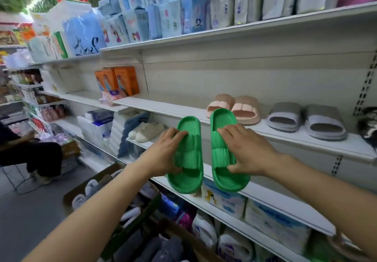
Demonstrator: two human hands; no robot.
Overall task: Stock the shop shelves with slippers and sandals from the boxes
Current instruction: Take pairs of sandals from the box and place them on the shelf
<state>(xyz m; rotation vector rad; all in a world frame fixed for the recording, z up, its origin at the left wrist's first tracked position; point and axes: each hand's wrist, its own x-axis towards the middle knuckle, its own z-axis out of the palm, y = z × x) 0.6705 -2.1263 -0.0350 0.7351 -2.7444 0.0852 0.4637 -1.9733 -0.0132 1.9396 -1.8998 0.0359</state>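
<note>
Right now I hold a pair of bright green slippers in the air in front of the slipper shelf [306,141], one in each hand. My left hand [163,151] grips the left green slipper [188,159] across its strap, fingers over the top and thumb underneath near the heel end. My right hand [246,149] grips the right green slipper [224,151] the same way, fingers curled over the strap and thumb at the side. Both are thick, one-piece foam-like slides, matte and smooth, with rounded edges, a puffy ribbed strap in two ridges and fine grooves along the footbed. Their toes point up toward the shelf, heels hanging down toward me; the two are apart, a narrow gap between them.

On the white metal shelf behind them sits a pair of pink slippers [234,106] with the same chunky moulded shape, just beyond the green toes. To the right of those is a pair of grey slippers [306,119], flatter, with a fabric-looking band. One shelf lower, to the left, stand cream canvas shoes [146,131]. Below my forearms is an open cardboard box [98,178] with pale slippers inside.
</note>
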